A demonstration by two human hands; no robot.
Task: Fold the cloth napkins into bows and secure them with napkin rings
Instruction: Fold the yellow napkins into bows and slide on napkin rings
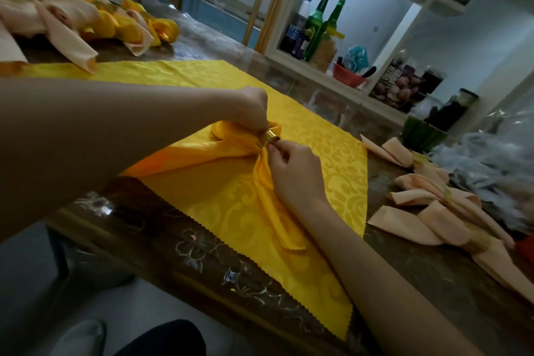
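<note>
Lying on a yellow cloth (318, 153) over the dark worktop (202, 254), the napkin (274, 205) points from its napkin ring (268, 136) toward the near edge. The left hand (254, 108) grips folds behind the ring, while the right hand (294, 167) has its fingers pinching the napkin just before it. Bottle shelves (318, 74) stand beyond.
</note>
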